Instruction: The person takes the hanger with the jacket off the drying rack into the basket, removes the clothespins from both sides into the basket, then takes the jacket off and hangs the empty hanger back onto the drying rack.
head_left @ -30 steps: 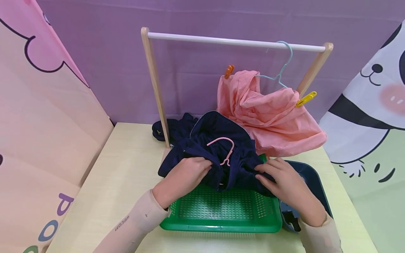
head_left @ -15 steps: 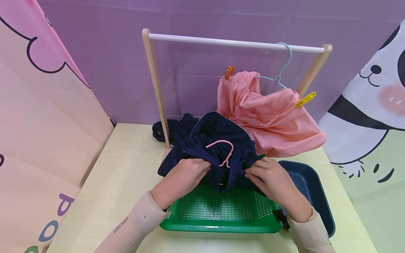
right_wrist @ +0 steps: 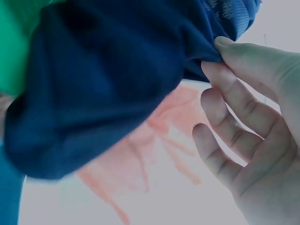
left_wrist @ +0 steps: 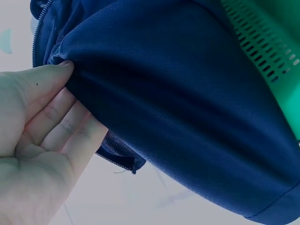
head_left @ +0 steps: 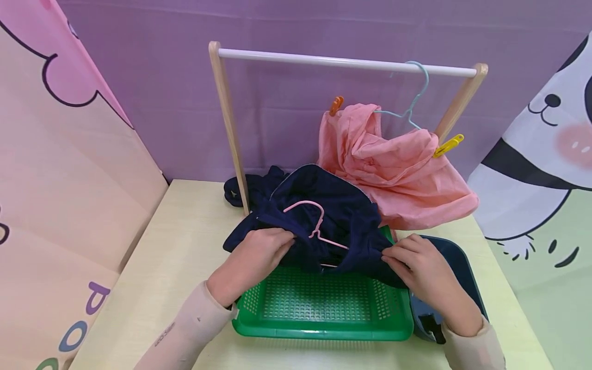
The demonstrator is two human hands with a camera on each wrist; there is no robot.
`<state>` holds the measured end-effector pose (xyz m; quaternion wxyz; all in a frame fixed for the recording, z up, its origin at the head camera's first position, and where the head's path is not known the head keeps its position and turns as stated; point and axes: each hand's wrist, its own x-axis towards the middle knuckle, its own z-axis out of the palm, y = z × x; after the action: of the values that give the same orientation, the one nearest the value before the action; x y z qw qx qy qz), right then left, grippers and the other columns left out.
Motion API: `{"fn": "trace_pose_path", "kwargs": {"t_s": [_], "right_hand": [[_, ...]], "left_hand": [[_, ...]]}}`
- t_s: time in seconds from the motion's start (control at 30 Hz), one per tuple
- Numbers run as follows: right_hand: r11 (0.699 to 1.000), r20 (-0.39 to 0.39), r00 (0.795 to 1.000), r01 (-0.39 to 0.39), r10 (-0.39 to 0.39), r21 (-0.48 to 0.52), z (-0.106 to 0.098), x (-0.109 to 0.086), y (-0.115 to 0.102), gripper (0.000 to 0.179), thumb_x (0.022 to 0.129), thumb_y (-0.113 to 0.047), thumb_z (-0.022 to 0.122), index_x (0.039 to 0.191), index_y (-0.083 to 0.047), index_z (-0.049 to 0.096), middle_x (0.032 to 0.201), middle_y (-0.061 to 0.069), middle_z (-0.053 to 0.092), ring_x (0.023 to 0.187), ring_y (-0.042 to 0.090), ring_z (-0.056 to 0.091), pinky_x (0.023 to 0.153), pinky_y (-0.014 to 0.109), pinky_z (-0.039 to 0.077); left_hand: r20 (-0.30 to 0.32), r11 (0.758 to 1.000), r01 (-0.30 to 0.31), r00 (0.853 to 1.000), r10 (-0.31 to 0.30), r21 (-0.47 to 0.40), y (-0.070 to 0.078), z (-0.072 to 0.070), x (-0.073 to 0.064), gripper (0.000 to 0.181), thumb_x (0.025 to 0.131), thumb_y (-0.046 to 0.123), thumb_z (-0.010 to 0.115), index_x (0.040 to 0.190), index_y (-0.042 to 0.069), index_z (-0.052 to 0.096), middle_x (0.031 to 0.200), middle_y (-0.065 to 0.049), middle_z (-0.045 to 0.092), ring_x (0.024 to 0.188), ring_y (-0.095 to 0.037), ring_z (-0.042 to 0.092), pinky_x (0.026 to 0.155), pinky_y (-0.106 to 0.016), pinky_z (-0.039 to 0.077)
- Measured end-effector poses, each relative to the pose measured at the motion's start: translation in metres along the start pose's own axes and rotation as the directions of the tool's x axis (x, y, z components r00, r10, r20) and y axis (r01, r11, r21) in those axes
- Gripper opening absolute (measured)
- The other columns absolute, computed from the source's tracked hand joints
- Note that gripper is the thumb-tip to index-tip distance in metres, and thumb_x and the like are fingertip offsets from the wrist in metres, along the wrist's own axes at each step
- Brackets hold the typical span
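Observation:
A navy zip-up jacket [head_left: 319, 182] lies bunched over the back of the green basket [head_left: 324, 333], its zipper edge arching at the rear. Inside its opening is a pink hanger [head_left: 333, 243], hook pointing up and left, part of the frame covered by cloth. My left hand [head_left: 256, 259] pinches the jacket's left side between thumb and fingers; the left wrist view shows the thumb [left_wrist: 65, 68] on a fold. On the other side my right hand [head_left: 423, 264] pinches the cloth with thumb and forefinger, the other fingers [right_wrist: 211, 145] loosely bent off it.
Behind stands a wooden rack with a white rail [head_left: 342, 61]. From it a pink garment [head_left: 393, 169] hangs on a light-blue hanger [head_left: 418, 95], with an orange clip [head_left: 336, 105] and a yellow clip [head_left: 448, 146]. A dark blue tray [head_left: 455, 262] sits right of the basket.
My right hand moved inward along the jacket, then back out to the right. The left hand shifted slightly left. The opening is spread wider, showing more of the pink hanger, which shifted left.

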<state>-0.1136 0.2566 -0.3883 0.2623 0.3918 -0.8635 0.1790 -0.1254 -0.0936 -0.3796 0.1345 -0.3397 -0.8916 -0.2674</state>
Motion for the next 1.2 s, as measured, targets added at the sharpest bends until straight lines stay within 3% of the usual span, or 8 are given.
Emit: {"fn": "trace_pose_path", "kwargs": {"t_s": [0.37,0.57,0.87,0.97,1.07,1.13,1.2], "right_hand": [[0.999,-0.058,0.997,-0.050,0.048,-0.021,-0.014,-0.028,0.018,0.053,0.105,-0.045,0.044,0.087,-0.005,0.075,0.083,0.002,0.069,0.077,0.021,0.058,0.070,0.028,0.044],[0.996,-0.081,0.993,-0.086,0.083,-0.029,-0.019,-0.043,0.024,0.056,0.105,-0.045,0.044,0.089,-0.001,0.075,0.082,0.003,0.069,0.077,0.022,0.057,0.071,0.025,0.046],[0.985,-0.073,0.982,-0.174,0.172,-0.019,-0.020,-0.057,0.028,0.059,0.104,-0.049,0.042,0.091,-0.002,0.075,0.083,0.002,0.068,0.078,0.018,0.055,0.068,0.020,0.046],[0.980,-0.067,0.978,-0.200,0.199,-0.004,-0.020,-0.060,0.028,0.038,0.103,-0.035,0.058,0.092,-0.002,0.075,0.084,0.002,0.068,0.078,0.017,0.054,0.066,0.019,0.045],[0.973,-0.054,0.971,-0.232,0.232,0.005,-0.019,-0.063,0.028,0.010,0.091,-0.012,0.074,0.094,-0.002,0.075,0.085,0.002,0.068,0.079,0.016,0.053,0.065,0.017,0.045],[0.970,-0.043,0.969,-0.244,0.244,0.010,-0.018,-0.065,0.028,0.016,0.079,0.002,0.080,0.093,-0.003,0.075,0.085,0.000,0.067,0.079,0.015,0.052,0.064,0.017,0.044],[0.970,-0.039,0.969,-0.244,0.245,0.019,-0.016,-0.065,0.029,0.022,0.074,0.005,0.081,0.093,-0.006,0.075,0.085,-0.001,0.067,0.080,0.015,0.052,0.064,0.017,0.043]], "left_hand": [[-0.058,1.000,0.015,0.998,-0.014,0.014,-0.011,-0.002,-0.008,0.014,0.090,0.004,0.074,0.104,0.007,0.076,0.098,-0.002,0.074,0.088,-0.014,0.069,0.080,-0.031,0.057],[-0.102,1.000,0.009,0.995,-0.007,0.018,-0.016,-0.004,-0.013,0.014,0.089,0.005,0.075,0.103,0.007,0.076,0.097,-0.003,0.074,0.087,-0.015,0.070,0.079,-0.033,0.058],[-0.163,0.998,0.055,0.985,-0.057,-0.015,-0.022,-0.011,-0.018,0.012,0.089,0.002,0.074,0.100,0.006,0.076,0.093,-0.004,0.074,0.084,-0.017,0.070,0.075,-0.034,0.059],[-0.169,0.997,0.067,0.983,-0.072,-0.039,-0.023,-0.012,-0.019,0.013,0.090,0.001,0.073,0.102,0.006,0.076,0.096,-0.004,0.074,0.085,-0.017,0.070,0.075,-0.034,0.059],[-0.183,0.995,0.079,0.979,-0.089,-0.057,-0.024,-0.014,-0.021,0.014,0.090,0.000,0.073,0.103,0.005,0.076,0.097,-0.004,0.074,0.085,-0.017,0.071,0.074,-0.034,0.059],[-0.191,0.995,0.079,0.978,-0.090,-0.063,-0.023,-0.015,-0.022,0.014,0.090,0.000,0.073,0.102,0.005,0.076,0.096,-0.004,0.074,0.083,-0.016,0.070,0.073,-0.034,0.059],[-0.191,0.996,0.069,0.978,-0.079,-0.057,-0.023,-0.014,-0.021,0.012,0.089,0.000,0.074,0.100,0.005,0.076,0.093,-0.004,0.074,0.080,-0.015,0.070,0.071,-0.033,0.059]]}}
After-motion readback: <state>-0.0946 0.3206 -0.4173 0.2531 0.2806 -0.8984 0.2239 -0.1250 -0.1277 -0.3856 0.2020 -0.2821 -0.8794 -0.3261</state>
